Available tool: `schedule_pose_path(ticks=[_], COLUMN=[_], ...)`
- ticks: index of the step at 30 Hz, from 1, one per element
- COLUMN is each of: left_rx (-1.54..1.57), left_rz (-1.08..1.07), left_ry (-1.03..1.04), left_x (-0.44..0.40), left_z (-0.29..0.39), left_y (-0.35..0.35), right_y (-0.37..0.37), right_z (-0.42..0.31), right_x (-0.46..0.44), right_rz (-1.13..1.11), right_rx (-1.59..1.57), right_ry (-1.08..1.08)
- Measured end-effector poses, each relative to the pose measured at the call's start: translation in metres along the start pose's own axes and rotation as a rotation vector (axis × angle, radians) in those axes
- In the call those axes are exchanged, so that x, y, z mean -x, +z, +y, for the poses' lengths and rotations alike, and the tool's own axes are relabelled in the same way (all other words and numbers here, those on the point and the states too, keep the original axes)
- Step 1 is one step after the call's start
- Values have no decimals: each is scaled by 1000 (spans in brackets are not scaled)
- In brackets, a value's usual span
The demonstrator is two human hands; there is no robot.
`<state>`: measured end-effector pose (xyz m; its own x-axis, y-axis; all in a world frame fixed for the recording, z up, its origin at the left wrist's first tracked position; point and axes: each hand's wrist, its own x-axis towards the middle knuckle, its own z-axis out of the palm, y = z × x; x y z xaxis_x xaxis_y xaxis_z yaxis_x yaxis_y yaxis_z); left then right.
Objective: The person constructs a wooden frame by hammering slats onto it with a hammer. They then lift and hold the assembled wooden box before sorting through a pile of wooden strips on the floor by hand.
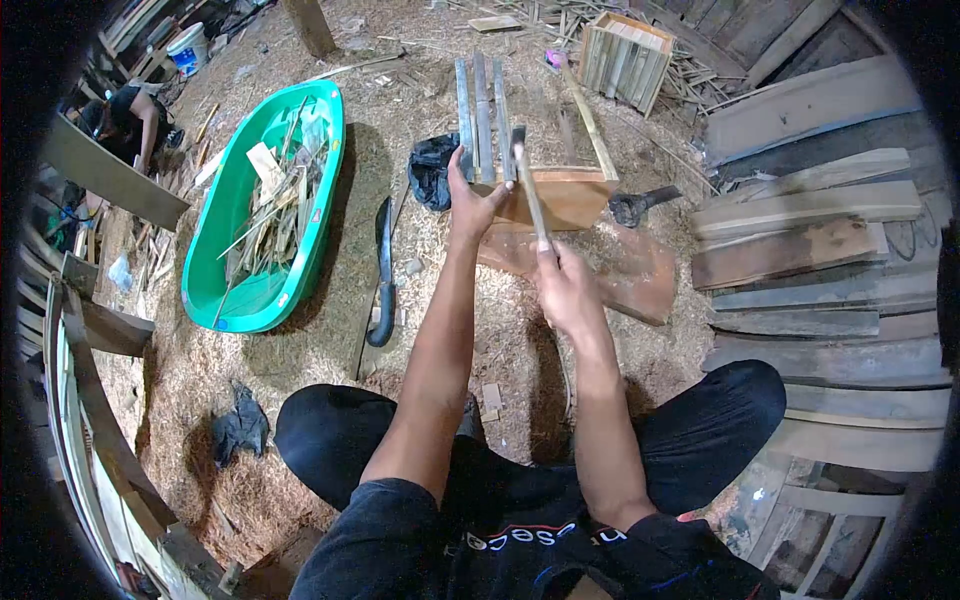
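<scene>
Wrapped round the handle of a hammer [533, 195], my right hand [570, 290] is in front of a wooden crate [556, 200]. The hammer's head is raised near the slats, right of my left hand. My left hand [474, 205] is at the near left end of the crate, thumb and fingers apart, touching the ends of the narrow wooden slats [483, 115]. These slats stretch away from me, side by side with gaps. A pale strip [590, 120] runs along the crate's right side. Whether my left hand pinches a small nail cannot be made out.
A green tub [198, 270] with wood scraps lies left, beside a machete [385, 270]. Black plastic [432, 172] touches the work area. Planks [800, 210] line the right side. A slatted crate [625, 62] stands behind. Another person [130, 120] crouches at far left.
</scene>
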<state>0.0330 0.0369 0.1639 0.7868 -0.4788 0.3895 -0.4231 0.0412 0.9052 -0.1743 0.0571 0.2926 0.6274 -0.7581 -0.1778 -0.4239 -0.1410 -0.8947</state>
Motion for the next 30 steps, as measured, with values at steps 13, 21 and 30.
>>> schedule_pose_path(ticks=[13, 21, 30], left_rx=[11, 6, 35], left_rz=[16, 13, 11], left_ry=[7, -7, -43], left_x=[0, -1, 1], left_z=[-5, 0, 6], left_y=[1, 0, -1], right_y=[-1, 7, 6], right_z=[-22, 17, 2], right_x=[6, -4, -4], right_rz=[69, 4, 67], right_rx=[-155, -14, -1], right_ry=[-108, -107, -110])
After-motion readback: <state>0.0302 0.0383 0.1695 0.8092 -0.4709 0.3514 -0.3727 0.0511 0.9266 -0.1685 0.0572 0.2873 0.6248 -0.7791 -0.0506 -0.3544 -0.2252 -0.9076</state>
